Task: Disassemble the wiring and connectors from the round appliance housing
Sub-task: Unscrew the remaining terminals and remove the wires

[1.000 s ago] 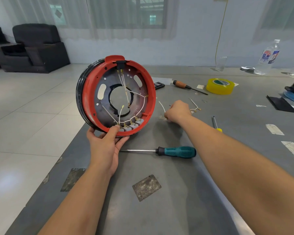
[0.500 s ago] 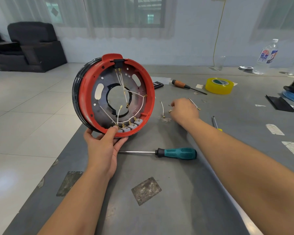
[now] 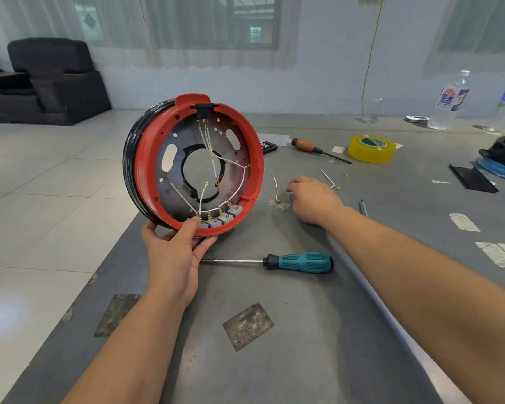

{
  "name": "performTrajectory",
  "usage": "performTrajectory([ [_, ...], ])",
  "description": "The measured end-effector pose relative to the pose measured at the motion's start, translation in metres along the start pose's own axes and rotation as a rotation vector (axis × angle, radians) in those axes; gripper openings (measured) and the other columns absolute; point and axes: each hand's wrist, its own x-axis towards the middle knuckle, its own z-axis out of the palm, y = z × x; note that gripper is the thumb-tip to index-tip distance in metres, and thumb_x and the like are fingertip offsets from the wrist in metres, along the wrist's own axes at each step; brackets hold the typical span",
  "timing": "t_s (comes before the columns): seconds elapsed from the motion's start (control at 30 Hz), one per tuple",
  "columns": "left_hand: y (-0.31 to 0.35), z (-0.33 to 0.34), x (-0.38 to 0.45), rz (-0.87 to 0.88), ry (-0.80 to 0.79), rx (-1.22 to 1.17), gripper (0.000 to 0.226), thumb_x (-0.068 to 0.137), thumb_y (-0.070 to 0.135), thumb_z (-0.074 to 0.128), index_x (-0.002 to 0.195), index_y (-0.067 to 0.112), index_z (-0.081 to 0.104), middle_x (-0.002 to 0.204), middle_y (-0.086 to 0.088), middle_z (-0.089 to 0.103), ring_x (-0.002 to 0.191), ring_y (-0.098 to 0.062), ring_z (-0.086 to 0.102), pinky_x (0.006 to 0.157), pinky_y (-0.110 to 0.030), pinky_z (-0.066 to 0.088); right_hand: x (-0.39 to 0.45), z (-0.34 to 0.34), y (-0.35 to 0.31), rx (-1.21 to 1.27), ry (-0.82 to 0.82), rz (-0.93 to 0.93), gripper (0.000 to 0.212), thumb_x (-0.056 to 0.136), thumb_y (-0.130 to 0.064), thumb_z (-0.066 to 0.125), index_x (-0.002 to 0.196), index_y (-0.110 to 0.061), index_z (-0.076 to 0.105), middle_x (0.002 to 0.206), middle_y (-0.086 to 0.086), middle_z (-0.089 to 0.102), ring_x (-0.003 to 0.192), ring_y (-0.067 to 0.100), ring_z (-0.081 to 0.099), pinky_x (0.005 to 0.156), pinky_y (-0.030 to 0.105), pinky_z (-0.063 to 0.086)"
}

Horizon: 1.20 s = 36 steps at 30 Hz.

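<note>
Evidently mid-strip, the left hand grips the upright housing by its lower rim on the table while the right hand, fingers curled over loose removed wire, must next pull the 4 grey connectors.

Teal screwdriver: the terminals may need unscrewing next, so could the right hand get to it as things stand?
Probably yes. The teal screwdriver lies alone on bare table, nothing on or against its handle. The right hand rests just beyond it among loose wires and appears to hold nothing, while the left hand steadies the housing.
</note>
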Motion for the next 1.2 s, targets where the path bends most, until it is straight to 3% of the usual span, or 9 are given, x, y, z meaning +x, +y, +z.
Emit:
performTrajectory([
  [0.07, 0.0, 0.0, 0.0, -0.001, -0.003, -0.003, 0.059, 0.097, -0.003, 0.068, 0.138, 0.026, 0.038, 0.123, -0.02, 0.066, 0.106, -0.035, 0.077, 0.085, -0.05, 0.066, -0.004, 0.0, -0.006, 0.078, 0.045, -0.075, 0.041, 0.101, -0.019, 0.045, 0.139, -0.018, 0.06, 0.148, 0.001, 0.051, 0.133, 0.028, 0.05, 0.11, 0.044, 0.042],
  [0.2, -0.001, 0.0, 0.0, -0.005, -0.009, -0.012, 0.059, 0.097, -0.004, 0.068, 0.137, 0.027, 0.037, 0.12, -0.017, 0.068, 0.105, -0.034, 0.077, 0.081, -0.046, 0.067, -0.012, 0.006, -0.019, 0.065, -0.07, -0.181, 0.041, 0.107, -0.034, 0.039, 0.138, -0.019, 0.061, 0.147, 0.0, 0.055, 0.134, 0.025, 0.051, 0.112, 0.043, 0.041],
  [0.53, 0.0, 0.001, 0.001, -0.004, -0.005, -0.01, 0.051, 0.097, -0.003, 0.069, 0.12, 0.034, 0.042, 0.126, -0.018, 0.066, 0.106, -0.035, 0.077, 0.084, -0.049, 0.066, -0.007, 0.004, -0.022, 0.062, -0.12, -0.055, 0.048, 0.107, -0.047, 0.035, 0.13, -0.014, 0.061, 0.142, 0.006, 0.055, 0.129, 0.029, 0.053, 0.107, 0.046, 0.044],
  [0.73, 0.0, 0.0, 0.003, -0.008, -0.004, -0.023, 0.054, 0.096, -0.002, 0.07, 0.126, 0.032, 0.042, 0.122, -0.018, 0.069, 0.099, -0.032, 0.079, 0.081, -0.049, 0.067, -0.018, -0.001, -0.023, 0.133, -0.056, -0.07, 0.049, 0.106, -0.043, 0.043, 0.139, -0.01, 0.056, 0.15, 0.008, 0.05, 0.137, 0.029, 0.047, 0.113, 0.044, 0.039],
  [0.8, 0.0, -0.001, 0.004, -0.013, -0.006, -0.041, 0.057, 0.095, -0.002, 0.071, 0.131, 0.03, 0.041, 0.12, -0.016, 0.07, 0.097, -0.032, 0.079, 0.081, -0.049, 0.066, -0.028, -0.005, -0.029, 0.251, -0.015, -0.073, 0.05, 0.106, -0.043, 0.045, 0.144, -0.012, 0.053, 0.152, 0.007, 0.05, 0.14, 0.026, 0.045, 0.116, 0.038, 0.035],
  [0.93, 0.001, -0.002, 0.005, -0.041, -0.027, -0.083, 0.065, 0.095, 0.002, 0.073, 0.144, 0.027, 0.039, 0.117, -0.015, 0.074, 0.095, -0.033, 0.08, 0.076, -0.047, 0.067, -0.052, -0.016, -0.05, 0.6, 0.103, -0.027, 0.051, 0.103, -0.051, 0.046, 0.143, -0.021, 0.057, 0.14, -0.001, 0.062, 0.128, 0.017, 0.057, 0.102, 0.028, 0.041],
  [1.0, 0.002, -0.002, 0.003, -0.054, -0.053, -0.105, 0.065, 0.095, 0.005, 0.074, 0.147, 0.025, 0.039, 0.12, -0.014, 0.073, 0.098, -0.035, 0.079, 0.077, -0.047, 0.067, -0.059, -0.022, -0.064, 0.765, 0.082, 0.002, 0.048, 0.102, -0.054, 0.047, 0.137, -0.024, 0.061, 0.131, -0.003, 0.068, 0.119, 0.016, 0.063, 0.103, 0.033, 0.047],
  [1.07, 0.003, -0.002, 0.002, -0.067, -0.086, -0.113, 0.063, 0.095, 0.007, 0.076, 0.146, 0.023, 0.041, 0.121, -0.013, 0.073, 0.099, -0.037, 0.079, 0.077, -0.046, 0.066, -0.065, -0.023, -0.078, 1.019, 0.019, 0.045, 0.033, 0.101, -0.05, 0.052, 0.12, -0.026, 0.066, 0.116, -0.002, 0.073, 0.103, 0.016, 0.072, 0.097, 0.041, 0.056],
  [1.2, 0.003, 0.0, -0.003, -0.083, -0.142, -0.086, 0.062, 0.089, 0.013, 0.081, 0.138, 0.021, 0.043, 0.123, -0.014, 0.073, 0.099, -0.036, 0.079, 0.074, -0.041, 0.066, -0.069, -0.018, -0.096, 1.366, 0.044, 0.172, 0.006, 0.101, -0.029, 0.06, 0.104, -0.024, 0.06, 0.105, 0.007, 0.072, 0.084, 0.018, 0.076, 0.072, 0.034, 0.064],
])
